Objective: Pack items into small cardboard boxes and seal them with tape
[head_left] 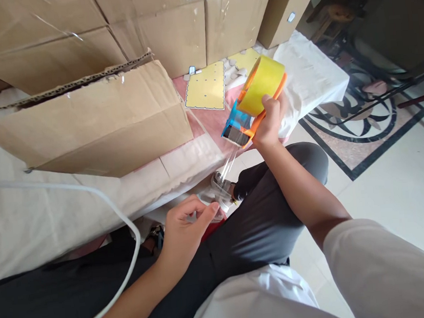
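In my right hand (pixel 269 120) is a blue and orange tape dispenser (pixel 237 127), loaded with a thick yellow-looking roll of tape (pixel 268 83). A clear strip of packing tape (pixel 230 163) runs down from the dispenser's mouth toward my left hand (pixel 188 224). The left thumb and forefinger are pinched on the strip's loose end above my lap. To the left of the dispenser, a brown cardboard box (pixel 113 122) lies on the cloth-covered surface, touched by neither hand.
Taped cardboard boxes (pixel 173 34) are stacked along the back. Yellow scallop-edged cards (pixel 206 88) lie on the cloth (pixel 311 68) before them. A white cable (pixel 123 215) curves across the lower left. Patterned floor tiles (pixel 352 123) show at right.
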Available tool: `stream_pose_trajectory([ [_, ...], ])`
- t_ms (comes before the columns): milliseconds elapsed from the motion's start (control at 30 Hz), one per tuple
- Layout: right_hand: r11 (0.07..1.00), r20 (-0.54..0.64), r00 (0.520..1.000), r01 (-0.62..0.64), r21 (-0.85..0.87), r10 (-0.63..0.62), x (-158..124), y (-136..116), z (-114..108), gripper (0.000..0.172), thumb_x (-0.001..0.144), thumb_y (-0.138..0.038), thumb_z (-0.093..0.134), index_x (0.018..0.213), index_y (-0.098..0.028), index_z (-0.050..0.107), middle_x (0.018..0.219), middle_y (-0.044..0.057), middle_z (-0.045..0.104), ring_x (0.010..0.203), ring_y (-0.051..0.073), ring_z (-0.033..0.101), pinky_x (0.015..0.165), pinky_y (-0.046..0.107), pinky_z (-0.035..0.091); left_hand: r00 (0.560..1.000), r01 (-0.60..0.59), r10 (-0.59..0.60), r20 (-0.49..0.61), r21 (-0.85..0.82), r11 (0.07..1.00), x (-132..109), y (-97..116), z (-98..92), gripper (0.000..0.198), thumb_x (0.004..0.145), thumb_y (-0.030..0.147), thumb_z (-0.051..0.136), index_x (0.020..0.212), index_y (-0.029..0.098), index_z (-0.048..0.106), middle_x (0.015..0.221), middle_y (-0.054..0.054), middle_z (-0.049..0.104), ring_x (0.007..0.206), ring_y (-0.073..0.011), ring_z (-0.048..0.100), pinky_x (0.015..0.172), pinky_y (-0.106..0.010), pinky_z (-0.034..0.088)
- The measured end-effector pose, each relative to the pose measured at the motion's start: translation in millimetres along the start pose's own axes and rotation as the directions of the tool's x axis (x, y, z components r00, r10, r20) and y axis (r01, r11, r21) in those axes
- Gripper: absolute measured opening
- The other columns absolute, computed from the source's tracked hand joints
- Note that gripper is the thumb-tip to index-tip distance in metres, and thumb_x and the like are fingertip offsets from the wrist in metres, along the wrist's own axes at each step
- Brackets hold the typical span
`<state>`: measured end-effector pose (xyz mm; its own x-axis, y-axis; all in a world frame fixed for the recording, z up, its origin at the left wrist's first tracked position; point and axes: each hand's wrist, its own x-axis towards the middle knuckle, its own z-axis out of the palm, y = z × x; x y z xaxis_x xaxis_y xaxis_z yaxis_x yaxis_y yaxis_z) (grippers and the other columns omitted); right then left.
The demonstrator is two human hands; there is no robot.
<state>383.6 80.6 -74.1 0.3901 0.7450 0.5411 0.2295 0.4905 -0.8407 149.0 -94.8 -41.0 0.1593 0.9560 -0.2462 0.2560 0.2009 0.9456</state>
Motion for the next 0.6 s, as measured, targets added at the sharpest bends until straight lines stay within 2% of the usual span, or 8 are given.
stream_pose_trajectory([
  [133, 0.998, 0.000, 0.999, -0.054, 0.020, 0.054, 0.5, -7.5, 2.3, 0.048, 0.095, -0.072, 0.032, 0.089, -0.027, 0.046, 0.083, 0.005, 0.055, 0.082, 0.024, 0.062, 0.076, 0.040, 0.053, 1.000, -0.005, 0.006, 0.030, -0.037, 0.999, -0.7, 0.1, 0.0, 0.042, 0.088, 0.034, 0.068, 0.052, 0.020, 0.051, 0.062, 0.003, 0.055, 0.056, -0.0098, 0.045, 0.062, -0.027, 0.042],
  [267, 0.993, 0.050, 0.996, -0.081, 0.090, 0.077, 1.0, -12.4, 4.1, 0.042, 0.096, -0.068, 0.046, 0.093, -0.026, 0.048, 0.086, 0.005, 0.056, 0.082, 0.023, 0.064, 0.074, 0.039, 0.054, 1.000, -0.005, 0.005, 0.012, -0.031, 1.000, 0.2, 0.7, -0.8, 0.040, 0.087, 0.033, 0.069, 0.052, 0.021, 0.055, 0.061, 0.003, 0.054, 0.055, -0.0094, 0.044, 0.062, -0.026, 0.042],
  [367, 0.995, 0.088, 0.993, -0.083, 0.054, 0.078, 1.6, -8.2, 2.9, 0.041, 0.096, -0.068, 0.047, 0.098, -0.026, 0.050, 0.088, 0.005, 0.057, 0.083, 0.024, 0.066, 0.076, 0.041, 0.057, 1.000, 0.005, -0.005, 0.007, -0.045, 0.999, -1.9, 5.4, -2.2, 0.041, 0.087, 0.034, 0.069, 0.051, 0.020, 0.053, 0.060, 0.003, 0.052, 0.054, -0.0097, 0.041, 0.059, -0.026, 0.041],
  [467, 0.995, 0.107, 0.989, -0.096, -0.027, 0.098, 1.6, -0.4, 0.7, 0.056, 0.092, -0.078, 0.039, 0.111, -0.027, 0.052, 0.095, 0.007, 0.060, 0.092, 0.027, 0.069, 0.076, 0.044, 0.059, 1.000, 0.011, -0.010, 0.017, -0.017, 1.000, -4.7, 6.5, -5.3, 0.040, 0.087, 0.037, 0.069, 0.054, 0.020, 0.055, 0.061, 0.003, 0.049, 0.057, -0.0109, 0.041, 0.057, -0.027, 0.038],
  [600, 0.987, 0.188, 0.971, -0.129, -0.099, 0.146, 1.7, -1.3, 0.3, 0.074, 0.088, -0.087, 0.027, 0.125, -0.028, 0.054, 0.105, 0.008, 0.065, 0.102, 0.027, 0.069, 0.077, 0.044, 0.060, 0.999, -0.031, 0.029, 0.018, 0.067, 0.997, -0.5, -7.4, -10.5, 0.042, 0.088, 0.042, 0.067, 0.057, 0.020, 0.051, 0.062, 0.002, 0.045, 0.063, -0.0129, 0.043, 0.061, -0.027, 0.038],
])
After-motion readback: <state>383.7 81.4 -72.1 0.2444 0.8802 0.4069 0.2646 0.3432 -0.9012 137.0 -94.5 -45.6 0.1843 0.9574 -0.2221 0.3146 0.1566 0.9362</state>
